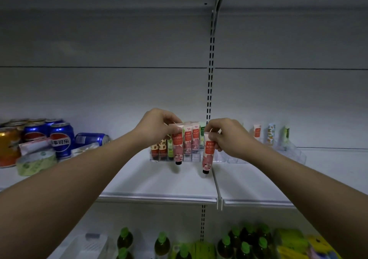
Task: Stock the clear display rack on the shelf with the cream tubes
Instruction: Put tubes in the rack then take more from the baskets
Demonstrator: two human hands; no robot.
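The clear display rack (pixel 159 157) on the white shelf (pixel 159 183) already holds cream tubes: brown-patterned and green ones at its left, red-and-pink ones (pixel 191 139) in the middle, all upright. More tubes (pixel 257 131) stand in the rack's right section. My left hand (pixel 157 128) pinches the top of a red-and-pink floral tube (pixel 177 147), black cap down, before the rack. My right hand (pixel 225 137) pinches a matching tube (pixel 208 157) the same way, hanging lower, just in front of the rack.

Both arms outstretched, left hand (pixel 157 127) and right hand (pixel 225 137) with fingertips pinched.
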